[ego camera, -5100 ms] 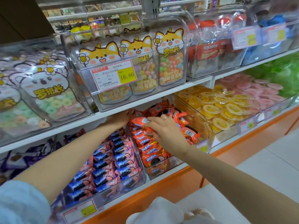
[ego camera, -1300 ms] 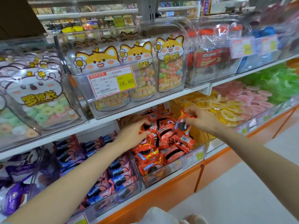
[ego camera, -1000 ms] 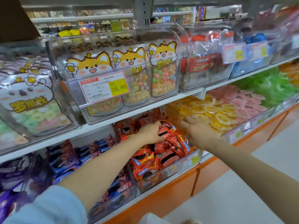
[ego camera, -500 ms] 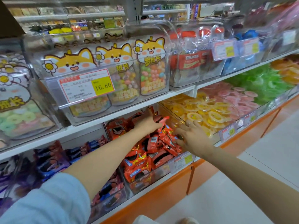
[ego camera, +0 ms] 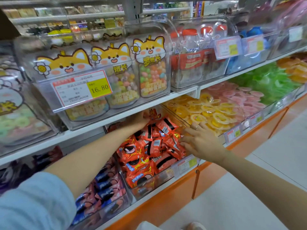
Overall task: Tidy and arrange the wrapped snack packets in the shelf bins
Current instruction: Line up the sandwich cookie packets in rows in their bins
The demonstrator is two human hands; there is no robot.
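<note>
A clear bin [ego camera: 150,190] on the lower shelf is heaped with orange-red wrapped snack packets [ego camera: 149,146]. My left hand [ego camera: 139,120] reaches deep into the back of this bin under the upper shelf; its fingers lie among the rear packets and are partly hidden. My right hand [ego camera: 199,141] rests on the right side of the heap, fingers spread and touching the packets by the bin's right wall. To the left, a second bin holds blue and pink packets [ego camera: 106,185] lined up in rows.
Yellow ring sweets [ego camera: 204,110], pink ones [ego camera: 244,98] and green ones [ego camera: 269,80] fill bins to the right. The upper shelf edge [ego camera: 103,122] hangs low over the orange bin, carrying clear bins of fox-printed jars [ego camera: 149,67]. Pale floor lies at lower right.
My left hand has pushed further back into the orange bin. My right hand let go of the packet it held earlier and now lies flat on the right side of the heap.
</note>
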